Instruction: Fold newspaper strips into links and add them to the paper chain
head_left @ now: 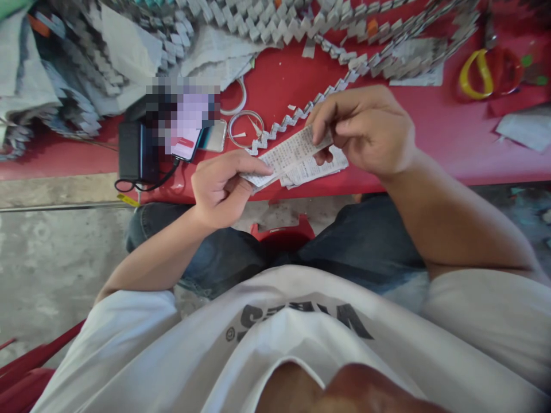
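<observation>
A strip of printed newspaper (290,150) stretches between my two hands above the front edge of the red table. My left hand (221,189) pinches its lower left end between thumb and fingers. At the upper right end, my right hand (365,129) is closed on the strip with thumb and forefinger. Several more cut paper strips (316,170) lie in a small stack just beneath it. Behind the held strip, a zigzag folded-paper chain (297,117) runs from near my left fingertips up to the right.
Piled folded-paper chains (267,20) and loose newspaper (129,40) cover the back of the red table (430,132). A phone (187,123), a black box with a cable (136,152) and tape rings (245,127) sit at left. Scissors (476,74) with yellow and red handles lie at right.
</observation>
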Motion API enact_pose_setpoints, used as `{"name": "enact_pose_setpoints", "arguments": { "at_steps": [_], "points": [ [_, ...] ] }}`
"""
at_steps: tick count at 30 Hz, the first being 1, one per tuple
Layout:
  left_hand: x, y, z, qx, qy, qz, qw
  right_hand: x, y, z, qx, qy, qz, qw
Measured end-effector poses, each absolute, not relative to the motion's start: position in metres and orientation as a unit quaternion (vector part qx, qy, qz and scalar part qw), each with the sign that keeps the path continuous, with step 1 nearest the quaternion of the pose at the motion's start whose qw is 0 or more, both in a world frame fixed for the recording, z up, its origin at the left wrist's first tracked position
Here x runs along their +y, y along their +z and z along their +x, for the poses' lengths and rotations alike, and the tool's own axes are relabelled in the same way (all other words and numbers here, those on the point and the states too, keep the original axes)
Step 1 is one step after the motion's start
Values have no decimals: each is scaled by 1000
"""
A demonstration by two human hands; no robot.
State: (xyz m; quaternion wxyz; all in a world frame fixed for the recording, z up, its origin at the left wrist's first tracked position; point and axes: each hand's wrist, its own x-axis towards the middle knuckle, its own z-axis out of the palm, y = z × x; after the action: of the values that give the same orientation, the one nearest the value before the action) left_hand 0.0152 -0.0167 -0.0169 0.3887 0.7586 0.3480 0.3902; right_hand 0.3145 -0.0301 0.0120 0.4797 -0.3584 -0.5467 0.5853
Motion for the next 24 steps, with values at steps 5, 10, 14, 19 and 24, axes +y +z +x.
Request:
{"name": "enact_pose_setpoints", "arguments": {
  "at_steps": [5, 10, 14, 19, 24],
  "points": [
    [-10, -13, 25, 215, 448, 797, 343, -31, 12, 308, -542, 525, -436, 490],
    [-3, -7, 28, 151, 449, 838, 269, -30, 11, 304, -527, 501, -473, 497],
    [1, -3, 19, 117, 404, 862, 283, -32, 12, 305, -538, 475, -493, 493],
    [-4, -5, 19, 228, 238, 662, 673, -37, 9, 303, -596, 447, -482, 462],
    [-12, -9, 38, 351, 170, 589, 707, -41, 5, 297, -625, 452, -486, 410]
  ]
}}
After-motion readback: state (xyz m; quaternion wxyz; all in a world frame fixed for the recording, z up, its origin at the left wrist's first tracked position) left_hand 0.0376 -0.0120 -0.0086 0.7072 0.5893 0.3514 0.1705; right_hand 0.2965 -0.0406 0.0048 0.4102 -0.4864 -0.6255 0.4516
